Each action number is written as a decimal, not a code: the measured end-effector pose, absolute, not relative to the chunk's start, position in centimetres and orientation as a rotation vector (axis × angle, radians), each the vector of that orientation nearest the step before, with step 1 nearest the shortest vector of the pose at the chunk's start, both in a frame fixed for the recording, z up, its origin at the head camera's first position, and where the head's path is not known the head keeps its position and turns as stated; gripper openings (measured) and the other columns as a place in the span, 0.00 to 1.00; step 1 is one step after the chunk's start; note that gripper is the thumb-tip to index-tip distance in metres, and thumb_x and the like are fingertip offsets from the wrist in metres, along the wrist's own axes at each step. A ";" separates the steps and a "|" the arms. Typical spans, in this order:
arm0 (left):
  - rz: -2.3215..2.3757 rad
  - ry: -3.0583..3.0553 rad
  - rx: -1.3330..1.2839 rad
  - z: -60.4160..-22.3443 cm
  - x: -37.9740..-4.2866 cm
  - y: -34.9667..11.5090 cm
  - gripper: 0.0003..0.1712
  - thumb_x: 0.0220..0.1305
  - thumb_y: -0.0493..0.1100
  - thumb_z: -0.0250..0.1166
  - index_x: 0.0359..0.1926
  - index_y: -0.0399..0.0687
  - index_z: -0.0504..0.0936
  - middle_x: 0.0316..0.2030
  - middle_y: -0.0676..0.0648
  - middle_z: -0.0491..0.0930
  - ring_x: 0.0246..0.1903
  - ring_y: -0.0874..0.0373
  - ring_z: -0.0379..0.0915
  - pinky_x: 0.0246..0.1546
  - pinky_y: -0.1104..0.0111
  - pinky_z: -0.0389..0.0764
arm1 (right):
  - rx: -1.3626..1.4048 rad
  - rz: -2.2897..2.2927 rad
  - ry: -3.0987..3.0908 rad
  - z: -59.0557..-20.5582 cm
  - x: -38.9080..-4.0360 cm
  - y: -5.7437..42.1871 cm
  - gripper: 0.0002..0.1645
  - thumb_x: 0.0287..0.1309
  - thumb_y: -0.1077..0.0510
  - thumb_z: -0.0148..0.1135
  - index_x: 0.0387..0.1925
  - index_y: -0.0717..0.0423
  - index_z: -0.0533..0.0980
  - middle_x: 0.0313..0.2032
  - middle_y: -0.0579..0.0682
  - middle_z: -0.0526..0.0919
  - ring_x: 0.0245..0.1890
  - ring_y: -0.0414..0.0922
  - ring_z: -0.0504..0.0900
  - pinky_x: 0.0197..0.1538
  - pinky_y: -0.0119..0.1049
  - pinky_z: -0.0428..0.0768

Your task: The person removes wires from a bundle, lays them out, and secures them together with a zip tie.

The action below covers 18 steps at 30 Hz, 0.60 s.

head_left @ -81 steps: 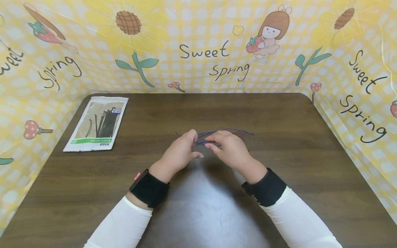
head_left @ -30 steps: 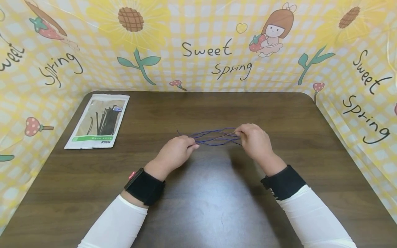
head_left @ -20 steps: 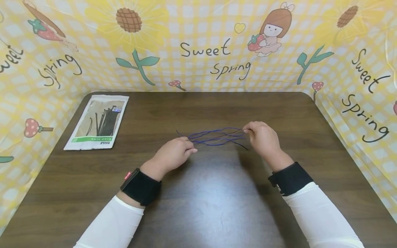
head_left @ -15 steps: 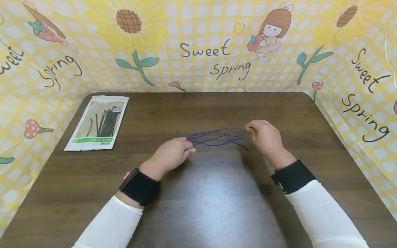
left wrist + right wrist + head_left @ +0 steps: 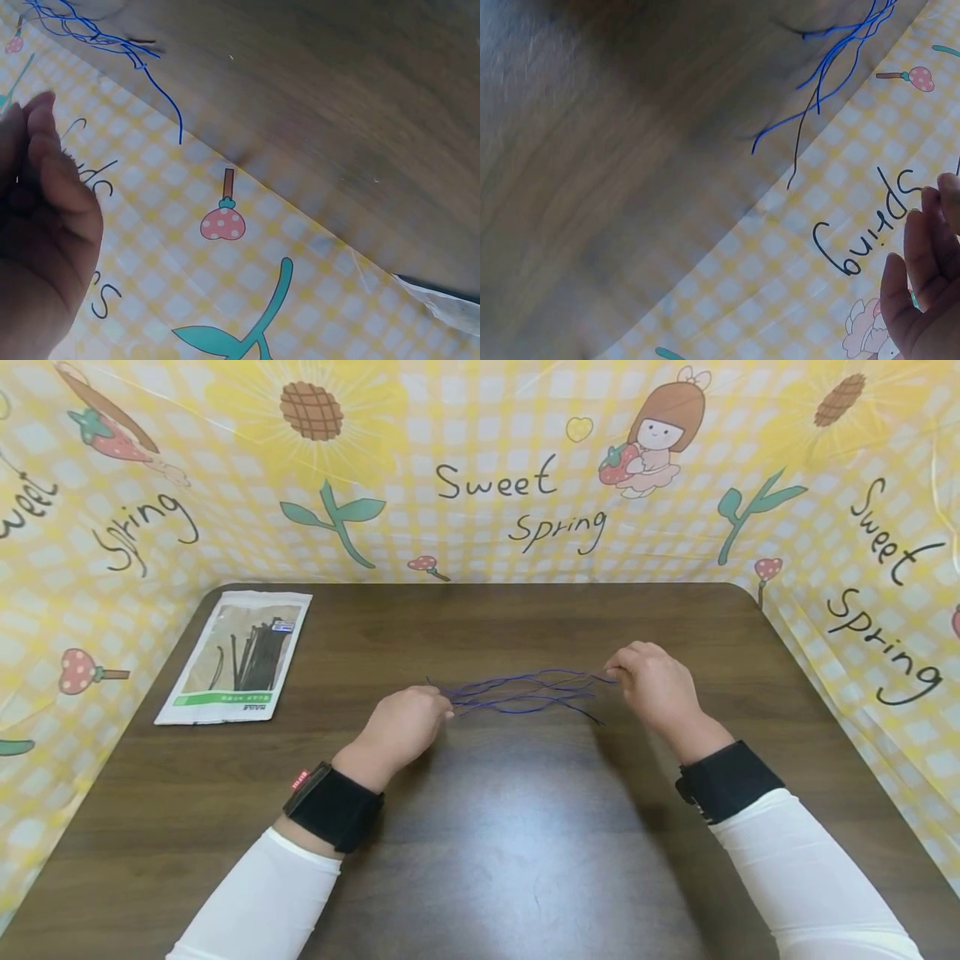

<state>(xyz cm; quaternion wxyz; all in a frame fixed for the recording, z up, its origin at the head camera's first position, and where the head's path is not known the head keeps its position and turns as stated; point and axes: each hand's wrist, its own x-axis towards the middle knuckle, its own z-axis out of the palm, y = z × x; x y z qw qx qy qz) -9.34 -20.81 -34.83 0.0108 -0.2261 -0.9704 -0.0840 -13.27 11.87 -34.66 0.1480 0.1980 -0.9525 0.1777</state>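
Observation:
A loose bundle of thin blue wires (image 5: 517, 712), with a brown wire (image 5: 800, 127) among them, lies spread left to right across the middle of the table. My left hand (image 5: 405, 727) hovers at the bundle's left end, overlapping some wire ends in the head view. In the left wrist view its thumb and fingers are close together with no wire between them, and a blue wire (image 5: 180, 120) lies apart from it. My right hand (image 5: 656, 685) is just beyond the right ends, fingers loosely bent. The right wrist view shows those fingers (image 5: 919, 247) holding nothing.
A white pouch (image 5: 165, 714) with a clear window showing black strips lies at the table's back left. The brown wooden table (image 5: 487, 627) is bordered at the back and sides by a yellow checked cloth (image 5: 495, 560) with printed flowers and lettering.
My right hand has let go of the brown wire and moved right, away from the bundle. My left hand has shifted slightly left, uncovering more of the wires' left ends.

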 end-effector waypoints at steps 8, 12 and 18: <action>-0.251 -2.955 -0.563 -34.9 -10.4 -21.0 0.07 0.64 0.40 0.62 0.29 0.44 0.82 0.26 0.49 0.77 0.33 0.48 0.80 0.29 0.54 0.81 | 0.699 0.375 -2.715 -34.6 -13.8 12.2 0.01 0.58 0.65 0.64 0.33 0.59 0.81 0.30 0.54 0.82 0.34 0.54 0.79 0.29 0.46 0.78; -0.261 -2.986 -0.516 -35.1 -11.1 -21.0 0.09 0.65 0.41 0.62 0.29 0.44 0.82 0.26 0.48 0.78 0.33 0.48 0.80 0.28 0.54 0.81 | 0.747 0.308 -2.722 -34.7 -14.3 12.2 0.02 0.59 0.63 0.64 0.32 0.59 0.81 0.30 0.53 0.81 0.33 0.53 0.79 0.26 0.45 0.77; -0.357 -3.009 -0.425 -35.4 -11.9 -21.0 0.08 0.65 0.44 0.63 0.33 0.46 0.85 0.35 0.48 0.84 0.39 0.47 0.80 0.34 0.52 0.81 | 0.738 0.302 -2.747 -35.2 -14.9 12.3 0.02 0.59 0.64 0.63 0.32 0.59 0.81 0.29 0.53 0.80 0.33 0.53 0.79 0.27 0.45 0.77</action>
